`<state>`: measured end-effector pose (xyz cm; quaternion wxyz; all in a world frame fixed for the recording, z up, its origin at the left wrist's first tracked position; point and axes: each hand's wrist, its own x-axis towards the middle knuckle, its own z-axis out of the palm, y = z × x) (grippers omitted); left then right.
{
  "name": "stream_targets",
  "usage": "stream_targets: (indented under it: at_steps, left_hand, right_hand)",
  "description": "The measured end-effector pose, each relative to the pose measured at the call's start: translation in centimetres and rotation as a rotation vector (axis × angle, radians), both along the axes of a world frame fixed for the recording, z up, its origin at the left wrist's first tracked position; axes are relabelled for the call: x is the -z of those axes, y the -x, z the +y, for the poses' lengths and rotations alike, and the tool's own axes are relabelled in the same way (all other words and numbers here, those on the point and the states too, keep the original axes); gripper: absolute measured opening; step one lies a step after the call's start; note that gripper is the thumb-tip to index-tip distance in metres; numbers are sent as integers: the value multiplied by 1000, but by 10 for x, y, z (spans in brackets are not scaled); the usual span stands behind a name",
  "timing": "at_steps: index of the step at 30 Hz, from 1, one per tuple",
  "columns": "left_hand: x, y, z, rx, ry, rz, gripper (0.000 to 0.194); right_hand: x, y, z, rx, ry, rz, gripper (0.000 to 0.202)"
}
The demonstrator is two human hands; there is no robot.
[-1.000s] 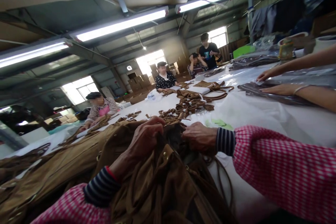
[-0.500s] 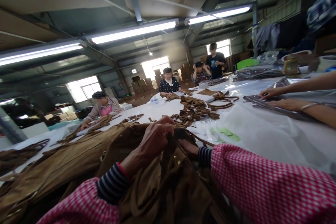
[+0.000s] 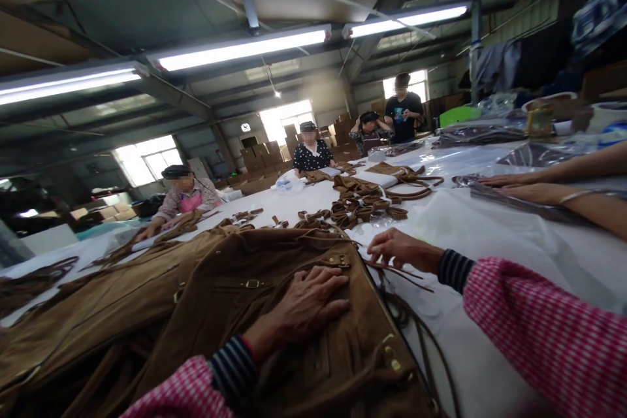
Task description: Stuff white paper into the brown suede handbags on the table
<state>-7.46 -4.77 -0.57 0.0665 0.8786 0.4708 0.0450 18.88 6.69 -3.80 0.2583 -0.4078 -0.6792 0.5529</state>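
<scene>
A brown bag [image 3: 343, 339] with brass-coloured buckles lies in front of me at the lower centre. My left hand [image 3: 306, 304] rests flat on it, fingers spread. Just beyond the bag's right edge, my right hand [image 3: 404, 249] hovers by thin brown straps [image 3: 399, 269], its fingers bent; whether they pinch a strap is too small to tell. More brown bag material [image 3: 122, 281] is heaped to the left.
On the white table [image 3: 490, 235] lie bundled brown straps [image 3: 362, 206] and wrapped dark items [image 3: 480, 136]. Another person's hands [image 3: 533, 186] press on plastic-wrapped pieces at the right. Several people are around the far side.
My left hand has gone from gripping the bag's raised material to lying open on it. My right hand has come out to the right, and the bag now lies flatter.
</scene>
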Motion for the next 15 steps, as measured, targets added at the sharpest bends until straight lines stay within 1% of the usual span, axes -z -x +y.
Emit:
stream_targets:
  at_steps: [1, 2, 4, 5, 6, 7, 9, 13, 15]
  left_hand:
    - [-9, -3, 8, -6, -21, 5, 42]
    - [-18, -8, 17, -24, -54, 12, 44]
    - [-35, -16, 40, -82, -143, 42, 49]
    - [-40, -20, 53, -112, -181, 59, 46]
    - [-41, -23, 66, -137, -207, 74, 40]
    - [-39, -26, 80, -166, -218, 84, 34]
    - [-29, -31, 106, -242, -204, 75, 28]
    - [-1, -39, 150, -420, -141, -46, 38]
    - [6, -39, 166, -493, -101, -139, 39]
  right_hand:
    - [0, 0, 8, 77, -52, -12, 22]
    - [1, 2, 16, 114, -87, -27, 21]
    - [4, 16, 29, 101, -108, -58, 18]
    - [6, 25, 34, 91, -116, -72, 16]
    - [8, 34, 38, 88, -128, -83, 15]
    - [9, 42, 42, 91, -147, -89, 14]
    - [11, 54, 47, 109, -194, -92, 12]
    - [7, 59, 48, 97, -249, -94, 6]
    - [3, 61, 46, 63, -272, -90, 12]
